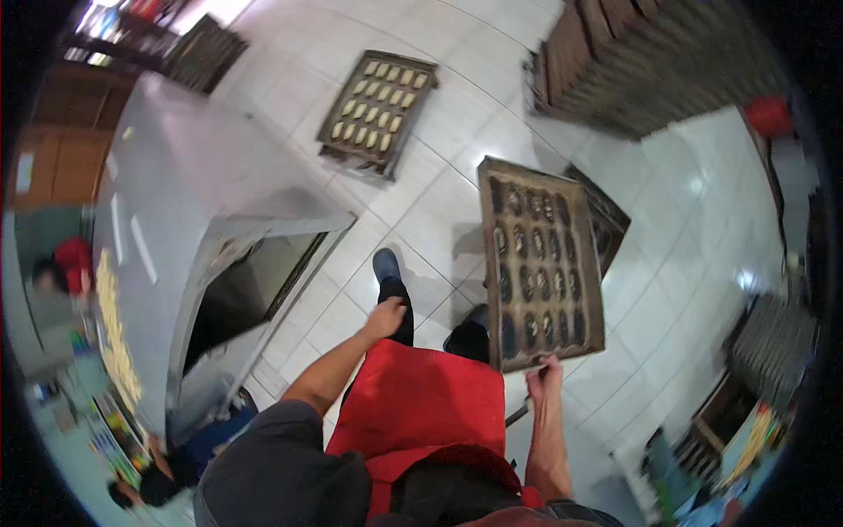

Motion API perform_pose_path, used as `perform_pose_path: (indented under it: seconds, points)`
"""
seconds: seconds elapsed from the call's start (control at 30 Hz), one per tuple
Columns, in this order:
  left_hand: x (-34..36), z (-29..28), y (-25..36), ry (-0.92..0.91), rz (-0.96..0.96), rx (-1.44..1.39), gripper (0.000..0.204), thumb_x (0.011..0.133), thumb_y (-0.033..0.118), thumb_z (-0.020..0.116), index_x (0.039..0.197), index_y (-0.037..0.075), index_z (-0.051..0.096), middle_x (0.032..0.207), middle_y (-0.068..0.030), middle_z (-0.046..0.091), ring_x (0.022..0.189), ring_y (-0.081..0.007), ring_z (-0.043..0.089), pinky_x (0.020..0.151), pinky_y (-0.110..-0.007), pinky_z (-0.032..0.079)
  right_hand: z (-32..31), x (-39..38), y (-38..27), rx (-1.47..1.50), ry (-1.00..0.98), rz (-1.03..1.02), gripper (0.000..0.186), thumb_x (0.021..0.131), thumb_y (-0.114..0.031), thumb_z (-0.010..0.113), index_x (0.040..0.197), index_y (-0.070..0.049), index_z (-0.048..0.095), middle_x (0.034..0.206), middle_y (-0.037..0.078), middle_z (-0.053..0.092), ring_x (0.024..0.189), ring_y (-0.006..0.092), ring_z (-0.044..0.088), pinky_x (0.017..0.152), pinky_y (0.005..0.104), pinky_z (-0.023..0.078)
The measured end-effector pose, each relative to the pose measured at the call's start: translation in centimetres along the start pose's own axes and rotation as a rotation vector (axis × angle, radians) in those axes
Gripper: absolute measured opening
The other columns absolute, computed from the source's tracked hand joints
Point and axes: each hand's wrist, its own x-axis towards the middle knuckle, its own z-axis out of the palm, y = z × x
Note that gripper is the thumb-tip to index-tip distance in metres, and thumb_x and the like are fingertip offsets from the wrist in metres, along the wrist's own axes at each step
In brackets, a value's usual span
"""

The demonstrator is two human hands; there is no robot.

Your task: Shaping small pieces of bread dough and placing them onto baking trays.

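My left hand [385, 316] hangs in front of my red apron [417, 404], above my left leg, its fingers curled with nothing visible in them. My right hand [546, 385] grips the lower edge of a worn metal baking tray [594, 299], held tilted out to my right. The tray has rows of dark, blackened oblong moulds. A second dark tray or frame [615, 220] shows behind it. Below my right hand a dark rod is partly visible, though what it belongs to is unclear.
Ahead stands a tray of pale dough pieces [369, 110] on a stack. A large metal cabinet [149, 176] is left, with two people [70, 259] [167, 470] beyond it. Tray stacks [641, 70] stand upper right, more trays [764, 342] lower right, on the tiled floor [421, 211].
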Motion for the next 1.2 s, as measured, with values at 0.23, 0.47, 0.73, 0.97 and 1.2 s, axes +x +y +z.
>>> perform_pose_path:
  seconds: [0.23,0.47,0.73,0.97,1.2]
  points:
    - [-20.6,-6.5,-13.8,0.232,-0.317,-0.034,0.039,0.105,0.032,0.058,0.128,0.005,0.072,0.13,-0.0227,0.073,0.124,-0.0423,0.069,0.107,-0.051,0.055,10.9,-13.7,2.8,-0.212,-0.598,0.075,0.031,0.084,-0.006,0.067,0.115,-0.001,0.065,0.107,0.01,0.07,0.104,0.0293,0.07,0.098,0.05,0.059]
    - [-34.0,0.3,-25.7,0.197,-0.505,-0.601,0.04,0.105,0.039,0.061,0.121,0.006,0.077,0.128,-0.0169,0.075,0.123,-0.0359,0.07,0.108,-0.04,0.054,37.5,-23.0,16.8,-0.413,-0.906,-0.289,0.024,0.089,-0.003,0.066,0.112,0.001,0.061,0.11,0.009,0.069,0.095,0.0277,0.071,0.089,0.0524,0.059]
    - [-45.4,0.6,-36.5,0.79,-0.519,-0.726,0.032,0.104,0.024,0.067,0.127,0.001,0.073,0.111,-0.0154,0.077,0.1,-0.0269,0.074,0.09,-0.04,0.059,50.1,-27.1,31.2,-0.688,-1.043,-0.267,0.039,0.096,-0.014,0.069,0.131,-0.001,0.056,0.11,0.013,0.067,0.091,0.0318,0.073,0.072,0.0572,0.067]
    - [-47.0,-14.1,-36.7,1.065,-0.518,-1.162,0.033,0.107,0.02,0.065,0.135,0.004,0.071,0.129,-0.0135,0.076,0.111,-0.0248,0.073,0.098,-0.036,0.057,52.6,-33.2,32.4,-1.912,-0.676,-0.908,0.051,0.097,-0.033,0.078,0.122,0.01,0.066,0.121,0.027,0.071,0.083,0.0362,0.075,0.07,0.046,0.067]
    - [-42.9,-34.4,-34.0,1.254,-0.186,-1.004,0.03,0.111,0.017,0.062,0.137,0.003,0.068,0.129,-0.0115,0.075,0.112,-0.0205,0.072,0.095,-0.036,0.058,53.9,-39.8,44.7,-1.463,-1.341,-1.902,0.05,0.09,-0.016,0.082,0.132,0.002,0.064,0.116,0.024,0.069,0.105,0.0455,0.067,0.09,0.0508,0.055]
